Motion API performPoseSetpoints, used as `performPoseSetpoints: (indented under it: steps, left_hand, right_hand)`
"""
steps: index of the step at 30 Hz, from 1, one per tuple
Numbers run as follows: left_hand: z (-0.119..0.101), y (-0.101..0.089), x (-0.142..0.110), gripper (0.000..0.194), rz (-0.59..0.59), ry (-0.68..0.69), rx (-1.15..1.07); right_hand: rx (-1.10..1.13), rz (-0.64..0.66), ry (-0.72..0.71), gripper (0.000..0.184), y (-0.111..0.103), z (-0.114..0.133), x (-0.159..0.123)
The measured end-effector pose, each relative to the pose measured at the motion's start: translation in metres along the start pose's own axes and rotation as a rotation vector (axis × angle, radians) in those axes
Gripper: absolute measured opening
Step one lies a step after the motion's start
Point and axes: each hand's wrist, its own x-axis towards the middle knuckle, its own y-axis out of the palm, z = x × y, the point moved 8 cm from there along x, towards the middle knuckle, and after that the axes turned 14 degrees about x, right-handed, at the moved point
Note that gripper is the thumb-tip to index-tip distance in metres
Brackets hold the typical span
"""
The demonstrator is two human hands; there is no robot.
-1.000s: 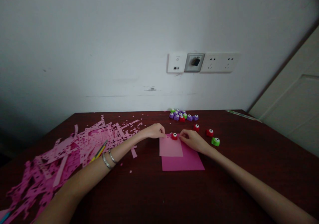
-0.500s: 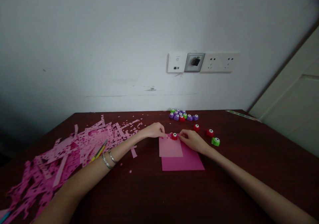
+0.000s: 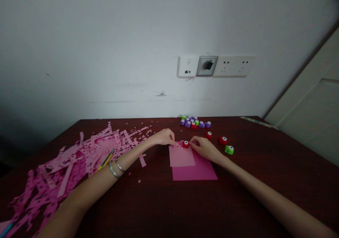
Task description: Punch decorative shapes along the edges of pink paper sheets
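Observation:
A light pink sheet of paper [image 3: 181,156] lies over a darker magenta sheet [image 3: 196,173] on the table. Along its far edge, where several small holes show, sits a red craft punch [image 3: 185,144]. My left hand [image 3: 165,137] is closed, its fingertips pinching the far left corner of the light pink sheet. Right beside the punch, my right hand [image 3: 202,147] is closed too, with its fingertips at the sheet's far right corner; the exact contact there is partly hidden by the fingers.
Pink paper scraps [image 3: 74,160] are heaped on the left, with a yellow pen [image 3: 106,159] on them. Purple, green and red punches [image 3: 188,124] cluster near the wall. Two red punches [image 3: 222,140] and a green punch [image 3: 229,149] stand right of my right hand.
Hardly anything differs. Both hands stay at the far corners of the light pink sheet, and the whole view has shifted very slightly.

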Motion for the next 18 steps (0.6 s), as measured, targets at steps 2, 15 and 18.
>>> performPoseSetpoints:
  steps: [2,15,18]
  left_hand:
    - [0.001,-0.007,0.0,0.037,-0.051,-0.004,-0.015]
    - [-0.028,-0.024,-0.002,0.045,-0.015,0.079,-0.091]
    - [-0.032,-0.018,0.003,0.046,0.09,0.072,-0.168]
  right_hand:
    - [0.033,-0.025,-0.011,0.023,-0.004,0.0,0.001]
    - [0.245,0.412,0.237,0.056,0.006,0.003,0.014]
    - [0.253,0.482,0.292,0.056,0.012,-0.001,0.018]
